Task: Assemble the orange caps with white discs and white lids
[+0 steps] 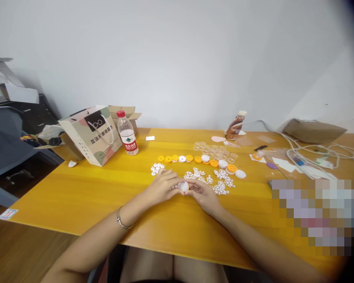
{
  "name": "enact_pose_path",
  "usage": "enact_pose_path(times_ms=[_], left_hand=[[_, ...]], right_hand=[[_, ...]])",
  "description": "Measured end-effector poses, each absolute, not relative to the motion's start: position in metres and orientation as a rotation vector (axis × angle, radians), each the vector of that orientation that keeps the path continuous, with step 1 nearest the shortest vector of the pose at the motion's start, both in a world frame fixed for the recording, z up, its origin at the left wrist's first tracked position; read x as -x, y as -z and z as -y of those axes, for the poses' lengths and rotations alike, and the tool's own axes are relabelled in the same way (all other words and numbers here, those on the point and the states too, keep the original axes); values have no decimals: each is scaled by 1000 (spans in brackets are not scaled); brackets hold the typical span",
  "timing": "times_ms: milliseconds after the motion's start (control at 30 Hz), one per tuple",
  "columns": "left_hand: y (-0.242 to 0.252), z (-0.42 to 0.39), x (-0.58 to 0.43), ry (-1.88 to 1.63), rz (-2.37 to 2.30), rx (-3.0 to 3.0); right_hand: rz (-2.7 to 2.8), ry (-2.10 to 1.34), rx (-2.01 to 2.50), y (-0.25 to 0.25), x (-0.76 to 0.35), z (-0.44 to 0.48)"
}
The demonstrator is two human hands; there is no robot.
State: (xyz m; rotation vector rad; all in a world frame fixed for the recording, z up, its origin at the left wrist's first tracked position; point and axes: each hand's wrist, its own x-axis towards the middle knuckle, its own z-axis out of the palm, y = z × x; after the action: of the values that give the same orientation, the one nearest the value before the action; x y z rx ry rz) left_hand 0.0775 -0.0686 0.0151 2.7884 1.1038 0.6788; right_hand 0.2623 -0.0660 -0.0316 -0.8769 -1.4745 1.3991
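Observation:
Both hands meet over the middle of the yellow table (76, 196). My left hand (162, 186) and my right hand (202, 193) pinch a small round white-and-yellow cap (183, 186) between their fingertips. A silver bracelet (122, 220) circles my left wrist. Just beyond the hands lie several white lattice-shaped plastic pieces (221, 182) and a small heap of white bits (157, 168). Behind them runs a row of yellow and white caps (177, 158), with clear plastic rings (212, 149) further back.
A paper shopping bag (91, 135) and a water bottle (128, 133) stand at the back left, a brown drink bottle (235, 125) at the back centre. White cables (312, 153) and a brown bag (312, 130) lie at the right. A blurred patch covers the near right.

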Motion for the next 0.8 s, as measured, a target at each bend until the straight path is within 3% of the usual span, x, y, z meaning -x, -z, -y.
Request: enact_pose_path(times_ms=[467,800], left_hand=[[-19,68,-73,-734,-874,-2543],[-6,76,-87,-539,-770,-2685]], right_hand=[[1548,-1439,792,18,-265,72],[1746,-547,1376,-3,-350,16]])
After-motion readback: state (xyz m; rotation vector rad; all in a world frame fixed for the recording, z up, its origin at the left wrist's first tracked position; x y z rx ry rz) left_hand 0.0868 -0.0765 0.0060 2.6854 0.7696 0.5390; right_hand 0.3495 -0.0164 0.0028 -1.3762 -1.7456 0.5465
